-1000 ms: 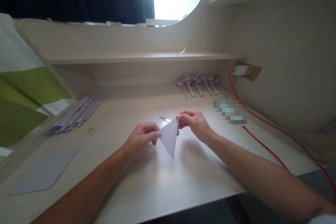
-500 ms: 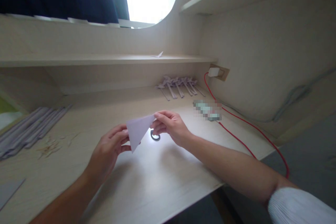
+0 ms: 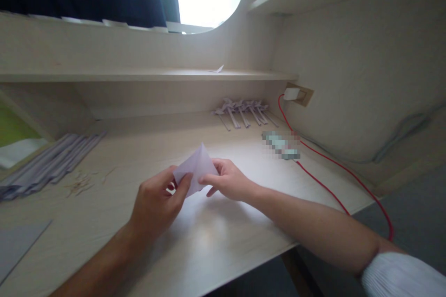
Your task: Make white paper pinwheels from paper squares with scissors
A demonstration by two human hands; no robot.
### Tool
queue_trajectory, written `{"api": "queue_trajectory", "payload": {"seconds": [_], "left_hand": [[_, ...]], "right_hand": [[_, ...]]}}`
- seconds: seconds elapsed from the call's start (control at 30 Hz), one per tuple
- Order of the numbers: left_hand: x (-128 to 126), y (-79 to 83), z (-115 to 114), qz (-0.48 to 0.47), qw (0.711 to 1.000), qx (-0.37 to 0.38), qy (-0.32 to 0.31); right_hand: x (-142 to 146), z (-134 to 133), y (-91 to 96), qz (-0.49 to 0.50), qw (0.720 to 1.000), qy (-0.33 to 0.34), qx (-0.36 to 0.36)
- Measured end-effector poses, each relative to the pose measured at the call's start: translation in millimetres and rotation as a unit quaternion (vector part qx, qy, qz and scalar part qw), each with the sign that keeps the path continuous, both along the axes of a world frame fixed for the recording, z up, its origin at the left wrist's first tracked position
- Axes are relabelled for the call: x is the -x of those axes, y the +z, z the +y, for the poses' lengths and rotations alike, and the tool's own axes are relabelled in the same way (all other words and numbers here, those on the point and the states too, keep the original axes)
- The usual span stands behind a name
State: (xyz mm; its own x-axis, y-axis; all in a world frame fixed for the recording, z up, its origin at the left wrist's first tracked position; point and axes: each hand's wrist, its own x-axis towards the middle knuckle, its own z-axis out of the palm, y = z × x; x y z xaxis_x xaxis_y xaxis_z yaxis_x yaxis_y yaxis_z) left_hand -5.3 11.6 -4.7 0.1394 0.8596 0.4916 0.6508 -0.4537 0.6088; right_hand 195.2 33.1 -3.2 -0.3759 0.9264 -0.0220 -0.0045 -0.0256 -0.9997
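A pale lilac sheet of folded paper point(image 3: 195, 167) is held above the desk, its point upward and a crease running down its middle. My left hand point(image 3: 162, 199) pinches its left side, with the thumb across the front face. On the other side my right hand point(image 3: 228, 180) grips the right edge between thumb and fingers. Both hands are closed on the paper, and some fingertips are hidden behind it. The dark ring seen earlier on the desk is out of sight here.
Folded paper pinwheels on sticks point(image 3: 240, 112) lie at the back. Long paper strips point(image 3: 66, 162) and small wooden sticks point(image 3: 81, 182) lie left, above a flat sheet point(image 3: 22, 243). A blurred-out phone-like object point(image 3: 280, 145) and a red cable point(image 3: 318, 183) lie right. A shelf point(image 3: 146, 75) spans the back.
The paper has turned from a downward-pointing triangle to one with its point up and a middle crease facing me. My hands have come closer together, and my left thumb now presses the front.
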Motion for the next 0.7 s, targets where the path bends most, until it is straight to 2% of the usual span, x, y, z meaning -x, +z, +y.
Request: {"api": "queue_trajectory", "payload": {"seconds": [0.17, 0.27, 0.5, 0.6, 0.7], "left_hand": [[-2.2, 6.8, 0.2, -0.132, 0.983, 0.11, -0.058], [-5.3, 13.1, -0.5, -0.19, 0.968, 0.145, -0.076], [-7.4, 17.2, -1.3, -0.211, 0.97, 0.122, -0.018], [-6.9, 16.8, 0.1, -0.243, 0.962, 0.123, -0.035], [-6.1, 16.9, 3.2, -0.331, 0.929, 0.145, -0.075]], "right_hand": [[-2.2, -0.4, -0.5, 0.017, 0.999, -0.033, -0.02], [-3.8, -2.1, -0.9, 0.033, 0.997, -0.051, -0.047], [-4.5, -5.2, -2.2, 0.008, 0.993, -0.07, -0.094], [-5.7, -4.3, -0.1, 0.027, 0.995, -0.069, -0.073], [-7.7, -1.3, 1.6, 0.091, 0.994, -0.05, -0.023]]}}
